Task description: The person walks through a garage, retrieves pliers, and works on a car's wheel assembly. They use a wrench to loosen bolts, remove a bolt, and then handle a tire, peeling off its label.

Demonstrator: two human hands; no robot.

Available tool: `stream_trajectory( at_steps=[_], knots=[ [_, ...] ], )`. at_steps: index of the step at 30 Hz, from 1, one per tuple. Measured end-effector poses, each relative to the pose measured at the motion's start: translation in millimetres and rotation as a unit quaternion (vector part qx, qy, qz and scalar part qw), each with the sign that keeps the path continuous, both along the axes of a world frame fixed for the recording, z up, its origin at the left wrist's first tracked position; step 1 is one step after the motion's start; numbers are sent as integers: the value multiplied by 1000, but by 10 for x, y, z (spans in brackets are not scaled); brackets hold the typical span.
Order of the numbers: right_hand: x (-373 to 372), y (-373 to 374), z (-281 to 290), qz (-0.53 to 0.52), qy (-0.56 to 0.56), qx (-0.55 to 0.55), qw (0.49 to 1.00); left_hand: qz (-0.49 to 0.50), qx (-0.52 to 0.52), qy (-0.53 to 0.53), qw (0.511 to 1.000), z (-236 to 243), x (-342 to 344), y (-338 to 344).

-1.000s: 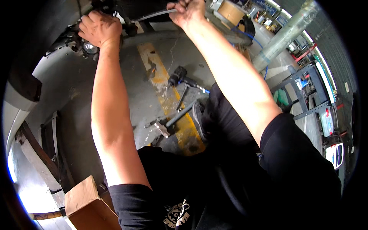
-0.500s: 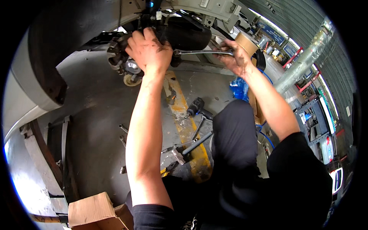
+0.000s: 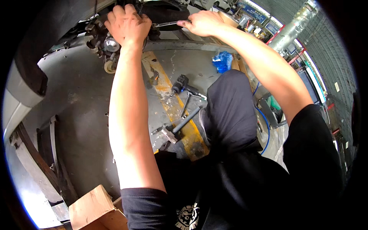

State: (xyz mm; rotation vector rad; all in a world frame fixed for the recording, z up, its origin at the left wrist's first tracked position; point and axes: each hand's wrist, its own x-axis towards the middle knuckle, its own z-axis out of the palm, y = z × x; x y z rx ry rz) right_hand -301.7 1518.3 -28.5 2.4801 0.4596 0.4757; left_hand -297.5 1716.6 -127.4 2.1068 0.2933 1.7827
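Note:
Under the raised car body, my left hand (image 3: pixel 128 26) is closed over the suspension assembly (image 3: pixel 111 45), its fingertips curled out of sight on the far side. What they grip is hidden. To its right, a long silver wrench (image 3: pixel 166 24) runs almost level, its left end beside my left thumb at a dark joint (image 3: pixel 154 33). My right hand (image 3: pixel 203 23) is closed round the wrench's other end, the thumb lying along the shaft. A dark cylindrical part (image 3: pixel 163 13) sits behind the wrench.
On the floor lie a black impact wrench (image 3: pixel 179 84), a hammer (image 3: pixel 168 135) and a ratchet (image 3: pixel 186 103), near a yellow stripe (image 3: pixel 165 96). A blue plastic bag (image 3: pixel 222 62) lies ahead of my knee (image 3: pixel 232 103). An open cardboard box (image 3: pixel 90 209) stands at lower left; a metal frame (image 3: pixel 38 165) is beside it.
My right hand has turned from partly opened fingers under the handle to a closed grip over it. The view has shifted, so the car parts appear higher and further left.

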Motion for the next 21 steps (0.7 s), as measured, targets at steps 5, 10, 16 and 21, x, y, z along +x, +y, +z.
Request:
stream_trajectory(
  at_steps=[5, 10, 16, 21],
  knots=[
    [-121, 81, -56, -34, -20, 3, 999, 18, -13, 34, 999, 49, 6, 118],
    [-119, 78, -77, -66, -29, -7, 997, -49, -109, -7, 993, 127, 31, 143],
    [-195, 207, -45, -90, -8, -10, 996, -76, -149, 4, 986, 211, -167, 91],
    [-141, 199, -154, -88, -35, -4, 996, -69, -178, -41, 981, 174, -3, 239]
  ],
)
